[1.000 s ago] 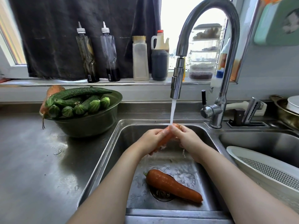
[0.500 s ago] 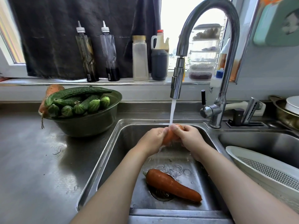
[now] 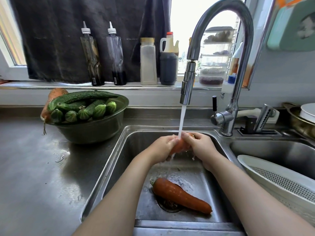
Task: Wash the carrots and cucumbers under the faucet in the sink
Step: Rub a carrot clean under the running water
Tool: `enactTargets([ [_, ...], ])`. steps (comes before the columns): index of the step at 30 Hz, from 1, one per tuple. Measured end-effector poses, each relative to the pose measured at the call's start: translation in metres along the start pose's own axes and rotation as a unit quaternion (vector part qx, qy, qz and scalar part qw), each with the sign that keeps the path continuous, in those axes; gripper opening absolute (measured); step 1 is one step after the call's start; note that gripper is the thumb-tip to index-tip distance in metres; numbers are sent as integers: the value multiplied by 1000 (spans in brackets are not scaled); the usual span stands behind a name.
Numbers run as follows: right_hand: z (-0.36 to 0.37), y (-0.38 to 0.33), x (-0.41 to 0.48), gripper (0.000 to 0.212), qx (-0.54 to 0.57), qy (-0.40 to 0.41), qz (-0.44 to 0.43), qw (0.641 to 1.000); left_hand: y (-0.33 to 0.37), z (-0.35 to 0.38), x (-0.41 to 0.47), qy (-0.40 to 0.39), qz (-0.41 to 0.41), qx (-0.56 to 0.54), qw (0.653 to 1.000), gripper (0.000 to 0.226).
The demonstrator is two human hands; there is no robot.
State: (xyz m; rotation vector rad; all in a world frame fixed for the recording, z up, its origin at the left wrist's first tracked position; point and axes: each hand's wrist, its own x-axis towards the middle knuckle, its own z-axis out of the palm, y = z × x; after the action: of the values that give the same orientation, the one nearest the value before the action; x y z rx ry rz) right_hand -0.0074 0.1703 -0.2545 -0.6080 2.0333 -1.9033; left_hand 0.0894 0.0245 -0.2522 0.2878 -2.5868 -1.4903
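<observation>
Held carrot (image 3: 180,146): sat under the faucet (image 3: 187,86) stream, left hand (image 3: 162,149) and right hand (image 3: 202,145) both curled round it.
Second carrot (image 3: 180,195): lay on the sink (image 3: 129,150) floor, over the drain.
Left to do: cucumbers (image 3: 85,106) and a third carrot (image 3: 56,93) waited in the bowl (image 3: 92,130), apparently unwashed.

At two o'clock I read only the letters "ne" on the white bottle (image 3: 224,90) behind the faucet (image 3: 221,7). The labels on the squeeze bottles (image 3: 92,53) at eleven o'clock are illegible to me.

Orange carrot (image 3: 179,145) under faucet (image 3: 188,86) stream; second carrot (image 3: 180,195) lying in sink (image 3: 122,150); cucumbers (image 3: 85,97) in bowl (image 3: 92,130).
</observation>
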Motion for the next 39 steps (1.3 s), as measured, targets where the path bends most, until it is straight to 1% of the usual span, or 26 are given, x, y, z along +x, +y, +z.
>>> enactTargets([
  [2,-2,-2,-1,25,10,-4,17,1000,1,-2,-4,-45,-1,-10,999,36],
  [4,-3,-3,0,23,14,0,15,1000,6,-1,-8,-43,-4,-19,999,31],
  [6,-2,-4,-1,26,15,-1,5,1000,9,3,-9,-1,5,-8,1000,31],
  [9,-1,-5,-2,29,5,-12,-4,1000,9,3,-6,99,17,99,990,40],
  [10,-1,-6,-3,28,5,-16,-5,1000,8,1,-5,114,19,113,987,40],
  [11,-1,-6,-3,28,4,-19,-7,1000,6,-1,-4,107,20,104,989,39],
  [12,-1,-6,-3,28,1,-20,-9,1000,3,-3,-4,81,20,76,994,38],
  [15,-2,-4,-2,30,1,-18,-4,1000,-1,-9,-6,-39,5,8,999,36],
  [16,-2,-4,-2,29,9,-18,3,1000,-2,-8,-7,-57,3,3,998,38],
  [18,-2,-4,-3,28,17,-19,3,1000,1,-3,-8,-50,1,0,999,39],
  [19,-2,-4,-3,27,17,-21,0,1000,3,-1,-9,-27,1,-1,1000,36],
  [20,-2,-4,-3,27,17,-24,-2,1000,5,1,-9,6,7,17,1000,35],
  [22,-1,-5,-3,26,15,-31,0,999,9,0,-10,67,16,101,993,39],
  [23,0,-5,-3,26,11,-36,3,999,9,-3,-10,77,16,121,990,40],
  [24,0,-4,-3,26,8,-44,7,999,8,-5,-9,68,13,115,991,40],
  [27,-2,-3,-4,20,-14,-72,20,997,3,-10,-9,-25,-14,56,998,37],
  [29,-2,-3,-4,21,-36,-82,26,996,3,-13,-11,-57,-26,74,995,47],
  [31,-2,-5,-4,25,-34,-89,29,995,6,-16,-13,-58,-27,105,992,56],
  [32,-2,-5,-4,27,-32,-95,27,995,6,-17,-14,-48,-21,109,993,56],
  [35,-1,-7,-7,44,-53,-99,22,993,4,-19,-12,-24,-7,102,995,46],
  [36,-1,-7,-8,46,-53,-101,24,993,3,-21,-11,-20,-3,101,995,42],
  [39,-3,-10,-10,42,-39,-105,25,993,0,-27,-11,-11,-3,92,996,34],
])
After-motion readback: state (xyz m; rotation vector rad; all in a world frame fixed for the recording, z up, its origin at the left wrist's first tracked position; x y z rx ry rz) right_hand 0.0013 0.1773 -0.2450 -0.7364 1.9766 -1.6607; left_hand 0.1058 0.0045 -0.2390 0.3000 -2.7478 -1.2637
